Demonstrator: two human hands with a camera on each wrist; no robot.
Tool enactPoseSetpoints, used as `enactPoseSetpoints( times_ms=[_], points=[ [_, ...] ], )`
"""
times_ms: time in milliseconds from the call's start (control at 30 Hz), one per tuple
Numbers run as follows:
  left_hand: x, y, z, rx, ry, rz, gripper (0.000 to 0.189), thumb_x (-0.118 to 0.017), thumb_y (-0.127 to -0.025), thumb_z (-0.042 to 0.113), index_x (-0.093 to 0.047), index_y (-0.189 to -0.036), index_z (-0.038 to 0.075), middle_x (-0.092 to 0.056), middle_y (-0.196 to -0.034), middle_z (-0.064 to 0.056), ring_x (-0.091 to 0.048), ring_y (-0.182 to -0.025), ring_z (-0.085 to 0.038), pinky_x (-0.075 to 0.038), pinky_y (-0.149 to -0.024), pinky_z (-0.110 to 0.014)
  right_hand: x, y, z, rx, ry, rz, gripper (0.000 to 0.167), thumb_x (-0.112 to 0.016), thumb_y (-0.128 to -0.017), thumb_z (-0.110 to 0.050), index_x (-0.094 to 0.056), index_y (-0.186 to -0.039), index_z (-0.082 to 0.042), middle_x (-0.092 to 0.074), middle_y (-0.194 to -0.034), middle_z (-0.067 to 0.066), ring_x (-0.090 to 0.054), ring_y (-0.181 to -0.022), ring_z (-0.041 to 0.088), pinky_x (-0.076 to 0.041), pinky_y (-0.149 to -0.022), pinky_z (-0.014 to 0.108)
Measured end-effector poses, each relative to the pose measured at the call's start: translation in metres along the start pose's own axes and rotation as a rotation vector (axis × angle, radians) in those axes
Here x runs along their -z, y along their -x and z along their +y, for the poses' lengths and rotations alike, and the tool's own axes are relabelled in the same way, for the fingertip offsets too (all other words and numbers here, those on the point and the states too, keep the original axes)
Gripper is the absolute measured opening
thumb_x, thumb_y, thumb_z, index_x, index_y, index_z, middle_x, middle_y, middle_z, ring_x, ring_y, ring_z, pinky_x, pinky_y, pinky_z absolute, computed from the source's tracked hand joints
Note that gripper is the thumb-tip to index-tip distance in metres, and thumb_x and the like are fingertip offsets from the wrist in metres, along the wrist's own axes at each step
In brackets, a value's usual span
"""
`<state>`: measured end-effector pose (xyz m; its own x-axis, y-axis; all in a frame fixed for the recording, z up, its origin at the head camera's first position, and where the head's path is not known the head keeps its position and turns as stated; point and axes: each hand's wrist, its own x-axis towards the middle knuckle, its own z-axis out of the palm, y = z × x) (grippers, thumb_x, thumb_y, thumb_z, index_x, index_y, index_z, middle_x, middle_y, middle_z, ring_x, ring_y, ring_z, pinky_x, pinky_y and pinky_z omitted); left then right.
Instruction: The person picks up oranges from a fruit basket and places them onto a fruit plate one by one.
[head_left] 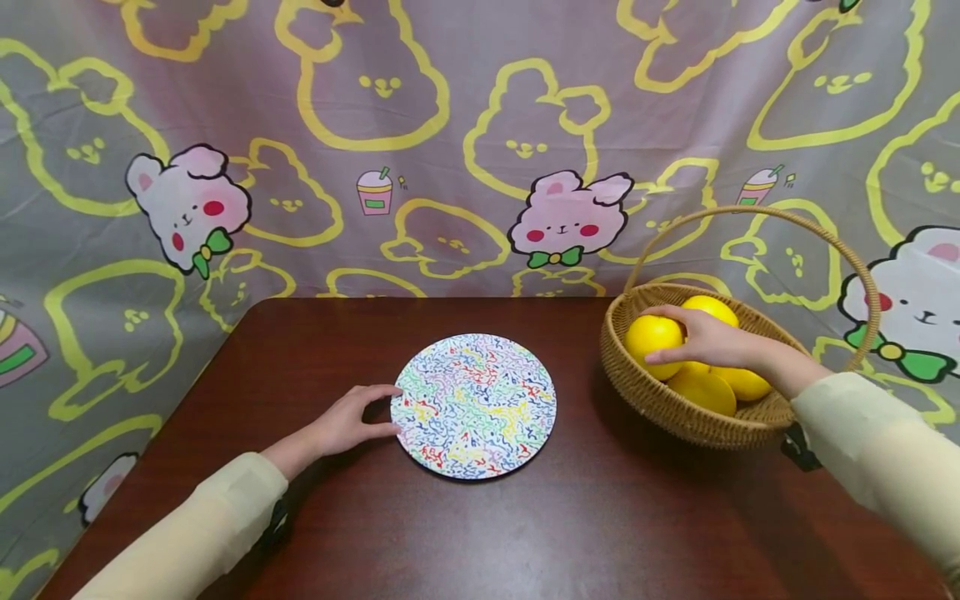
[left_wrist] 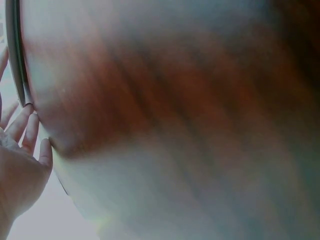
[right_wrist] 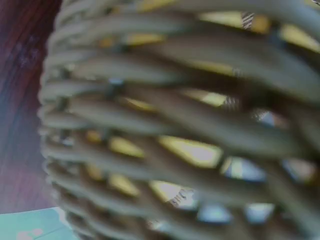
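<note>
My left hand [head_left: 351, 421] rests at the left edge of a round flat board [head_left: 474, 408] covered in multicoloured squiggles; its fingertips and thumb touch the rim, spread apart. In the left wrist view the same hand [left_wrist: 22, 170] appears at the left, fingers extended. My right hand [head_left: 708, 337] reaches into a wicker basket [head_left: 637, 396] and grips a round yellow fruit [head_left: 654, 337], thumb and fingers on opposite sides. Several more yellow fruits [head_left: 701, 392] lie beneath and behind it. The right wrist view shows only blurred basket weave [right_wrist: 150, 115] up close, with the hand hidden.
The basket's tall arched handle [head_left: 795, 215] rises behind and right of my right forearm. A dark reddish-brown table [head_left: 495, 542] bears the board and basket. Behind it hangs a curtain [head_left: 450, 150] printed with cartoon rabbits.
</note>
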<state>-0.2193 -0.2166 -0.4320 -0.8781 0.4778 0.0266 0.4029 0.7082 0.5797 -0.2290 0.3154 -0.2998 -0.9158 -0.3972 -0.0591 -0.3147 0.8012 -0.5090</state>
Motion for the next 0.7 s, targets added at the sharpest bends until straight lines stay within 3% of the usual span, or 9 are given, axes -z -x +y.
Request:
enactPoseSetpoints(
  times_ms=[133, 433, 600, 700],
  points=[
    [0.000, 0.000, 0.000, 0.000, 0.001, 0.001, 0.062, -0.076, -0.084, 0.038, -0.056, -0.135, 0.010, -0.056, -0.134, -0.012, -0.046, -0.123, -0.034, -0.035, -0.102, -0.054, 0.006, 0.001, -0.004, -0.011, 0.002, 0.014, 0.074, -0.076, -0.084, -0.036, -0.042, -0.140, -0.001, -0.060, -0.108, 0.012, -0.054, -0.087, 0.024, -0.044, -0.074, 0.038],
    [-0.001, 0.000, -0.001, -0.023, -0.001, 0.011, 0.062, -0.077, -0.083, 0.039, -0.057, -0.134, 0.010, -0.057, -0.133, -0.011, -0.047, -0.122, -0.033, -0.035, -0.102, -0.054, 0.020, 0.003, -0.006, -0.006, -0.008, 0.044, 0.073, -0.075, -0.086, -0.033, -0.040, -0.143, -0.002, -0.049, -0.133, 0.021, -0.051, -0.102, 0.030, -0.041, -0.083, 0.044],
    [-0.001, -0.001, -0.002, -0.023, -0.002, 0.010, 0.062, -0.077, -0.083, 0.039, -0.057, -0.134, 0.010, -0.057, -0.133, -0.012, -0.047, -0.121, -0.033, -0.036, -0.101, -0.054, 0.025, 0.006, -0.007, -0.026, -0.010, 0.063, 0.074, -0.075, -0.087, -0.032, -0.037, -0.145, -0.005, -0.048, -0.131, 0.020, -0.052, -0.099, 0.030, -0.042, -0.080, 0.042],
    [-0.001, -0.001, -0.002, -0.008, -0.001, 0.003, 0.063, -0.077, -0.083, 0.039, -0.056, -0.135, 0.010, -0.056, -0.133, -0.012, -0.047, -0.121, -0.033, -0.036, -0.101, -0.054, 0.027, 0.007, -0.009, 0.004, -0.029, 0.075, 0.073, -0.074, -0.087, -0.027, -0.037, -0.145, -0.002, -0.050, -0.127, 0.020, -0.054, -0.097, 0.028, -0.044, -0.079, 0.038]
  ],
)
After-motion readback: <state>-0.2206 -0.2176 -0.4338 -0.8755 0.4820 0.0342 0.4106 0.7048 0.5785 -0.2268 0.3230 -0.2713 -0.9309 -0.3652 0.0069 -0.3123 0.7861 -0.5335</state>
